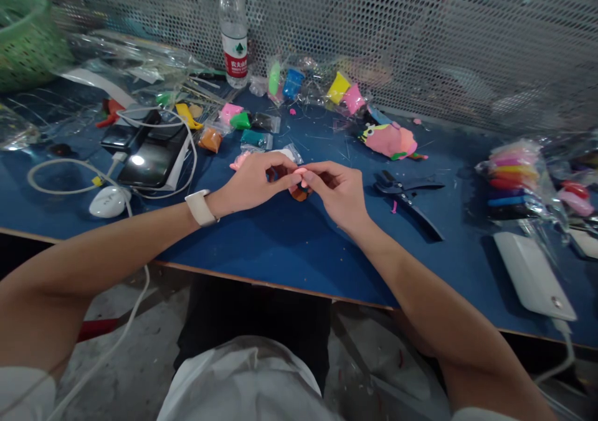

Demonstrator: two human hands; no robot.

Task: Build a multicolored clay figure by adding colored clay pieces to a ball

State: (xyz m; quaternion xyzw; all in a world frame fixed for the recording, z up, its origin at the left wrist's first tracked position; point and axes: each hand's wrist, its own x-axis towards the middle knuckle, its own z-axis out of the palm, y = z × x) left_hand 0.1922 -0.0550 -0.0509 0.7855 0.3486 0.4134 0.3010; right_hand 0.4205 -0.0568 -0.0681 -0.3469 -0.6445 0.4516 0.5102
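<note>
Both hands meet over the middle of the blue table. My left hand [261,179] and my right hand [339,192] pinch a small piece of pink modelling clay [302,173] between thumbs and fingertips. Just below the fingers an orange-brown lump [299,194] shows, partly hidden by the hands; I cannot tell whether it is held or lies on the table. Behind my left hand is a pink clay packet [240,160]. To the right of my right hand lies a pink clay fish-like figure [390,139] with a googly eye.
Dark pliers [406,200] lie right of my hands. Several clay packets [231,114] and a water bottle [234,41] stand toward the perforated metal panel [420,35]. At left are a phone [152,159] and white cable; at right, stacked clay [511,181] and a white power bank [535,274].
</note>
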